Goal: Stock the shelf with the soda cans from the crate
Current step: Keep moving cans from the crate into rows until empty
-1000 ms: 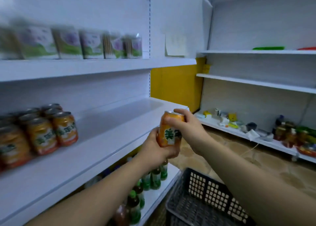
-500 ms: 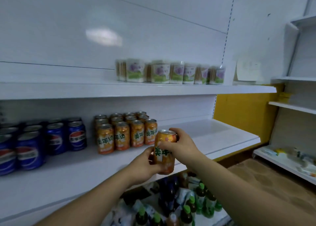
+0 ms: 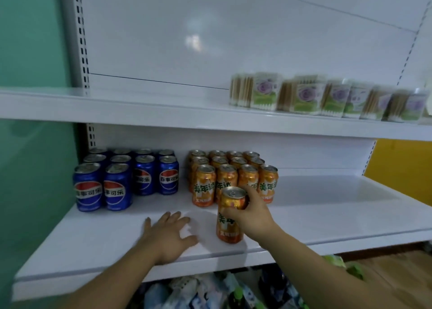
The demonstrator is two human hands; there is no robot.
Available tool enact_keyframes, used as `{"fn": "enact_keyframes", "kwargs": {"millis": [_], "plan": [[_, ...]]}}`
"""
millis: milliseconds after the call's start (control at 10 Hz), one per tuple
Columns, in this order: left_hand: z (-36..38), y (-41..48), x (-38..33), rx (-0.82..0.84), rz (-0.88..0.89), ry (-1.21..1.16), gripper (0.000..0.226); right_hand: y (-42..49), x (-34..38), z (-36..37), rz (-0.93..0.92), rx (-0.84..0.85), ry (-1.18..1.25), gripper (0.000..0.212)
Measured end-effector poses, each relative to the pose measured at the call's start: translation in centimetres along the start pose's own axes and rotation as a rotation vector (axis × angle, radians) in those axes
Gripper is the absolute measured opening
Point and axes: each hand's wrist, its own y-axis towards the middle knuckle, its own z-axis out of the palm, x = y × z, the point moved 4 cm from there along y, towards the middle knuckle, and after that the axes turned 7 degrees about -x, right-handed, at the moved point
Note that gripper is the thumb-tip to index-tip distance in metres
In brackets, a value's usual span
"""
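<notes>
An orange soda can stands upright on the white middle shelf, just in front of a block of several matching orange cans. My right hand grips its upper half from the right side. My left hand rests flat on the shelf to the left of the can, fingers spread, holding nothing. The crate is out of view.
Several blue cola cans stand at the shelf's left end. Packs of toothpicks line the upper shelf on the right. The shelf surface right of the orange cans is bare. Bottles and bags sit on the shelf below.
The view swung left toward the shelf. The can went from both hands in the air down onto the shelf. My left hand let go and now lies flat on the shelf.
</notes>
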Motion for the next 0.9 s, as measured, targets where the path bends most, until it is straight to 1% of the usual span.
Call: {"fn": "enact_keyframes", "kwargs": {"millis": [100,400,600,700,900], "plan": [[0.3,0.6,0.1,0.002,-0.002,0.005,0.077,1.3,-0.2,1.7,-0.029,0.000,0.011,0.066],[0.5,0.7,0.3,-0.019,-0.006,0.000,0.077,3.0,-0.5,5.4,-0.142,-0.009,-0.005,0.079],[0.4,0.7,0.3,-0.024,0.000,0.009,0.076,3.4,-0.5,6.0,-0.170,-0.010,0.053,0.070],[0.3,0.7,0.2,-0.026,0.000,0.008,0.076,3.5,-0.4,6.2,-0.174,-0.001,0.081,0.060],[0.3,0.7,0.2,-0.029,-0.004,0.004,0.075,3.6,-0.9,6.4,-0.158,-0.003,0.092,0.063]]}}
